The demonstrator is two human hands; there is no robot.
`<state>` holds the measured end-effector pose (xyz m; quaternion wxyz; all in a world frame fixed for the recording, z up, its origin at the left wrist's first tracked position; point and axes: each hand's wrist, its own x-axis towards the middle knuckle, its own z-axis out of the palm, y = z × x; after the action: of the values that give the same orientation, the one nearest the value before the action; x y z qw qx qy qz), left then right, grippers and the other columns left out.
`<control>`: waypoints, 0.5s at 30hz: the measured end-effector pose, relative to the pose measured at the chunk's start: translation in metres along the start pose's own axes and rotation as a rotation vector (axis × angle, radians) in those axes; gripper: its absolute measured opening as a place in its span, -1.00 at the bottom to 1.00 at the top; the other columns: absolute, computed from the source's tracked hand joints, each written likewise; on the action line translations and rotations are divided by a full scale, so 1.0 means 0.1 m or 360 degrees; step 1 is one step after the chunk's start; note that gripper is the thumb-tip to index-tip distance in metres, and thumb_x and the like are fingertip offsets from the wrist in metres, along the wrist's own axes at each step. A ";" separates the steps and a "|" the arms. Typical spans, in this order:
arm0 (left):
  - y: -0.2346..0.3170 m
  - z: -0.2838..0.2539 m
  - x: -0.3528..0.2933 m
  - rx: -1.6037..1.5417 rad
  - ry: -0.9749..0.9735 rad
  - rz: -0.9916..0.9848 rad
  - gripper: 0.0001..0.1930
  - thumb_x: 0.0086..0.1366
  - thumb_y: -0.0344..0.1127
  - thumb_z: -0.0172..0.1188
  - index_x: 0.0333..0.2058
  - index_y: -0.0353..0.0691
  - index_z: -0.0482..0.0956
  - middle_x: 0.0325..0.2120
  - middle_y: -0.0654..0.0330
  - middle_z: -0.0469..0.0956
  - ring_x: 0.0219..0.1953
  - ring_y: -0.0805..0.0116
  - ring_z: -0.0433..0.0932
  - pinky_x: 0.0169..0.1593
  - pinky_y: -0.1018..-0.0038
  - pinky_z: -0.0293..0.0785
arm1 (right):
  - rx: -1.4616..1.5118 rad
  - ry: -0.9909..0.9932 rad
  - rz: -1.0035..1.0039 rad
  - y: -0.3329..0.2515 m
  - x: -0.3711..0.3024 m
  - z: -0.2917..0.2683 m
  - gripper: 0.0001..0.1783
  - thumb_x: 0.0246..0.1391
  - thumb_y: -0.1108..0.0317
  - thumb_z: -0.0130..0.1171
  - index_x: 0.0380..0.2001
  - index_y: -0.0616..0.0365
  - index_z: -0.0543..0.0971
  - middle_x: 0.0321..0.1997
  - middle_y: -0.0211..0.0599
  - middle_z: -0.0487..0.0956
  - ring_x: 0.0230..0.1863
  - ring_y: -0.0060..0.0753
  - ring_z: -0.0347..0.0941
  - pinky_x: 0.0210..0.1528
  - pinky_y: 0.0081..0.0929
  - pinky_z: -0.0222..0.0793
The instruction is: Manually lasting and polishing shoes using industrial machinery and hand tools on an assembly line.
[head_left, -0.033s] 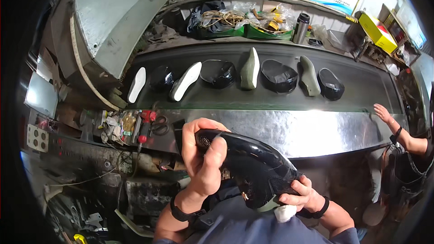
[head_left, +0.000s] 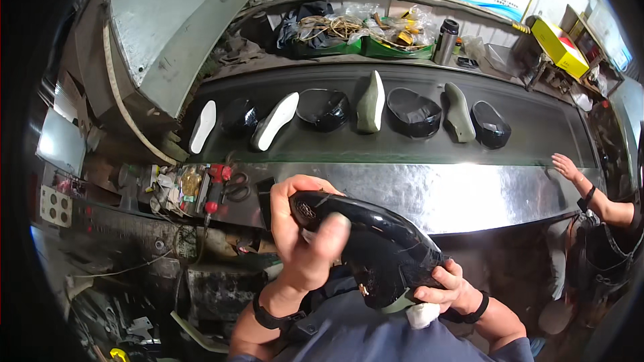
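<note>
Held in front of my body is a glossy black shoe upper (head_left: pixel 376 228) stretched over a shoe last, whose green end (head_left: pixel 400 303) shows at the bottom. My left hand (head_left: pixel 302 241) wraps round its upper left end, fingers behind and the slightly blurred thumb across the near side. A small patterned patch (head_left: pixel 305 211) shows there. At the lower right end my right hand (head_left: pixel 446 288) grips the shoe with curled fingers. Under those fingers sits a white wad (head_left: pixel 422 316), perhaps cloth; what holds it is hidden.
Several loose lasts (head_left: pixel 277 121) and black uppers (head_left: pixel 323 108) stand alternating on a dark conveyor belt (head_left: pixel 537 114). Before it runs a shiny metal ledge (head_left: pixel 396 194), with scissors (head_left: pixel 237 188) and a red-handled tool (head_left: pixel 216 188) at left. Another person's hand (head_left: pixel 567 167) reaches in from the right.
My left thumb has shifted right along the upper, uncovering more of the patterned patch. The other person's hand has moved slightly left. The shoe and my right hand look unchanged.
</note>
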<state>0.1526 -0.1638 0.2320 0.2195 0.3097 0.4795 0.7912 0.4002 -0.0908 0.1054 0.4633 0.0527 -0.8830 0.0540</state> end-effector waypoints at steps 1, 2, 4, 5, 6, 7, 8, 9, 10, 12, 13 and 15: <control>-0.04 -0.03 0.02 0.0170 -0.0142 0.0186 -0.53 0.17 -0.36 0.33 0.00 -0.26 0.32 -0.31 0.25 0.46 -0.36 0.57 0.41 -0.23 0.55 0.42 | -0.0063 0.0018 -0.0033 0.02 0.01 0.01 -0.58 0.24 0.04 0.18 0.11 -0.10 0.58 0.35 -0.66 0.43 0.45 -0.10 0.24 0.53 0.01 0.00; -0.05 -0.05 0.02 0.0168 -0.0145 0.0186 -0.53 0.17 -0.36 0.33 0.00 -0.26 0.32 -0.31 0.25 0.46 -0.36 0.57 0.41 -0.23 0.55 0.42 | -0.0066 0.0019 -0.0032 0.01 0.03 0.02 -0.58 0.24 0.04 0.18 0.11 -0.10 0.58 0.35 -0.66 0.43 0.45 -0.10 0.24 0.53 0.01 0.00; -0.07 -0.07 0.02 0.0285 0.0092 0.0056 -0.53 0.15 -0.39 0.33 0.00 -0.25 0.34 -0.34 0.29 0.43 -0.37 0.58 0.40 -0.24 0.56 0.41 | 0.0097 -0.0021 0.0148 -0.01 0.07 0.04 -0.62 0.25 0.06 0.18 0.09 -0.14 0.58 0.36 -0.66 0.43 0.43 -0.04 0.25 0.53 0.02 0.02; -0.09 -0.05 0.04 0.0324 0.0195 0.0053 -0.56 0.17 -0.40 0.33 -0.01 -0.24 0.37 -0.37 0.34 0.41 -0.38 0.61 0.38 -0.27 0.59 0.38 | 0.0150 0.0013 0.0172 -0.02 0.09 0.07 -0.67 0.26 0.09 0.18 0.06 -0.19 0.57 0.33 -0.65 0.45 0.42 -0.01 0.26 0.52 0.03 0.04; -0.05 0.03 0.07 0.0156 0.0276 -0.0023 -0.67 0.23 -0.39 0.29 -0.06 -0.23 0.41 -0.40 0.37 0.40 -0.40 0.66 0.34 -0.33 0.63 0.31 | 0.0147 0.0013 0.0175 -0.02 0.12 0.07 -0.67 0.26 0.09 0.18 0.06 -0.19 0.57 0.33 -0.65 0.45 0.42 -0.01 0.26 0.52 0.03 0.04; -0.04 0.02 0.10 0.0155 0.0308 -0.0038 -0.74 0.28 -0.38 0.25 -0.09 -0.22 0.43 -0.40 0.39 0.39 -0.41 0.68 0.32 -0.33 0.65 0.27 | 0.0087 -0.0007 0.0105 -0.01 0.15 0.06 -0.68 0.27 0.09 0.17 0.06 -0.21 0.56 0.33 -0.66 0.46 0.42 -0.02 0.26 0.52 0.02 0.04; -0.04 0.00 0.15 0.0154 0.0339 -0.0054 -0.80 0.33 -0.38 0.20 -0.12 -0.22 0.44 -0.41 0.41 0.39 -0.41 0.69 0.31 -0.34 0.67 0.24 | 0.0026 -0.0029 0.0036 0.00 0.19 0.05 -0.69 0.28 0.10 0.16 0.07 -0.23 0.56 0.32 -0.66 0.47 0.42 -0.03 0.26 0.51 0.02 0.05; -0.04 0.02 0.19 0.0115 0.0370 -0.0037 -0.90 0.40 -0.35 0.12 -0.16 -0.20 0.46 -0.40 0.42 0.39 -0.40 0.72 0.28 -0.33 0.69 0.20 | 0.0001 -0.0036 0.0034 -0.01 0.24 0.04 -0.69 0.27 0.10 0.18 0.06 -0.26 0.56 0.29 -0.67 0.50 0.40 -0.05 0.29 0.51 0.00 0.07; -0.10 -0.07 0.22 0.0313 0.0388 0.0018 -0.78 0.49 -0.15 0.03 -0.13 -0.19 0.45 -0.37 0.36 0.46 -0.36 0.63 0.37 -0.27 0.62 0.31 | -0.0003 -0.0039 0.0041 0.00 0.32 0.04 -0.69 0.27 0.10 0.18 0.06 -0.26 0.56 0.29 -0.67 0.50 0.40 -0.05 0.29 0.51 0.00 0.07; -0.16 -0.08 0.18 -0.0311 0.0337 -0.0155 -0.57 0.52 0.11 -0.08 -0.16 -0.18 0.47 -0.33 0.24 0.50 -0.28 0.37 0.49 -0.11 0.41 0.46 | -0.0070 0.0006 -0.0066 0.02 0.47 0.05 -0.69 0.26 0.09 0.19 0.06 -0.28 0.57 0.26 -0.68 0.53 0.38 -0.10 0.32 0.50 -0.04 0.08; -0.19 -0.14 0.18 -0.0608 0.0300 -0.0276 -0.46 0.51 0.24 -0.16 -0.12 -0.18 0.47 -0.27 0.17 0.54 -0.25 0.27 0.54 -0.10 0.29 0.54 | -0.0002 -0.0010 -0.0011 0.02 0.50 0.04 -0.68 0.24 0.09 0.21 0.05 -0.28 0.57 0.24 -0.62 0.55 0.34 -0.15 0.38 0.45 -0.09 0.16; -0.23 -0.12 0.18 -0.0488 0.0446 -0.0275 -0.48 0.50 0.23 -0.14 -0.13 -0.15 0.50 -0.26 0.26 0.52 -0.22 0.35 0.49 -0.07 0.40 0.44 | 0.0065 -0.0040 0.0062 0.04 0.58 0.05 -0.68 0.23 0.09 0.22 0.05 -0.26 0.57 0.23 -0.57 0.56 0.32 -0.15 0.40 0.42 -0.11 0.20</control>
<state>0.1323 -0.1493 0.2127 0.2623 0.1175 0.4041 0.8684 0.3631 -0.0904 0.1505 0.4499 0.0457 -0.8882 0.0805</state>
